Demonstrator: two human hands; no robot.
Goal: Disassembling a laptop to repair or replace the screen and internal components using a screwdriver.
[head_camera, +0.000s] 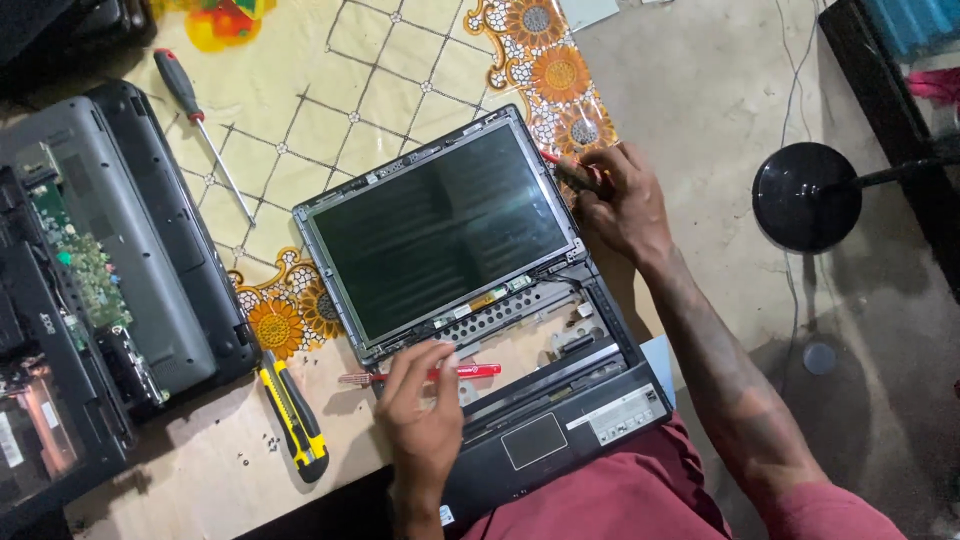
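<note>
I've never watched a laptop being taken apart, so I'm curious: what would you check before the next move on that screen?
1. Right hand has a tool at the screen panel edge: ok, a red-tipped tool sits there.
2. Left hand steadies the laptop base: ok, fingers rest by the red screwdriver.
3. Bezel off: ok, the bare frame shows.
4. Loose screws gathered: not ok, scattered on the table.
5. Panel's cable freed: cannot tell.

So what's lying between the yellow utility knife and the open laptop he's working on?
In the head view, only bare wooden tabletop and the tip of the red-handled screwdriver under the left hand lie between the yellow utility knife and the laptop.
</note>
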